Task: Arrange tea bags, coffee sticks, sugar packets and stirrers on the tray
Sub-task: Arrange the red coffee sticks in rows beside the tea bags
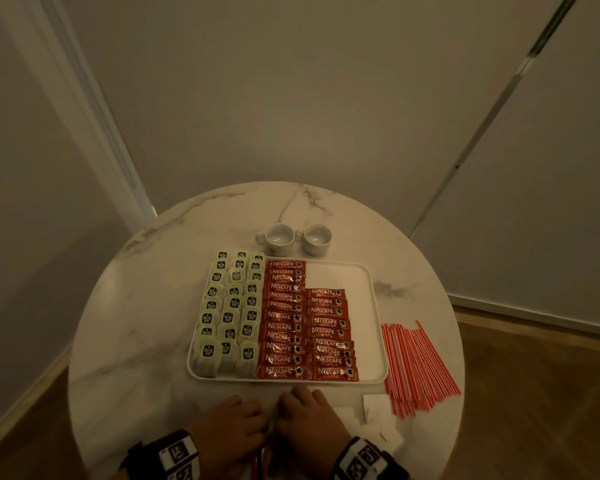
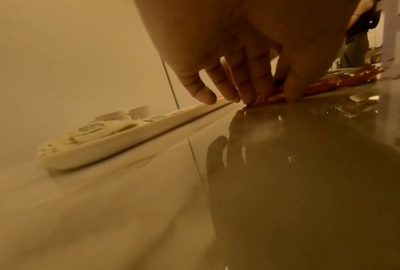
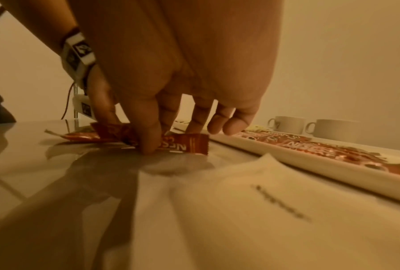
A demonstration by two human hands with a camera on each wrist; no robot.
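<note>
On the white rectangular tray [image 1: 371,327] at centre frame, pale tea bags [image 1: 231,311] fill the left and red coffee sticks [image 1: 284,320] the middle; its upper right is bare. Red-and-white stirrers [image 1: 418,367] and white packets [image 1: 378,410], probably sugar, wait at lower right. Left hand [image 1: 231,422] and right hand [image 1: 309,415] pinch a loose red coffee stick [image 3: 183,144] below the tray.

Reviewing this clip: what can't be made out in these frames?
- Head view: the coffee sticks under the left hand and right hand are hidden by the hands.
- Right wrist view: print on the white packet is blurred.
- Left wrist view: tea bags on the tray are too blurred to read.
</note>
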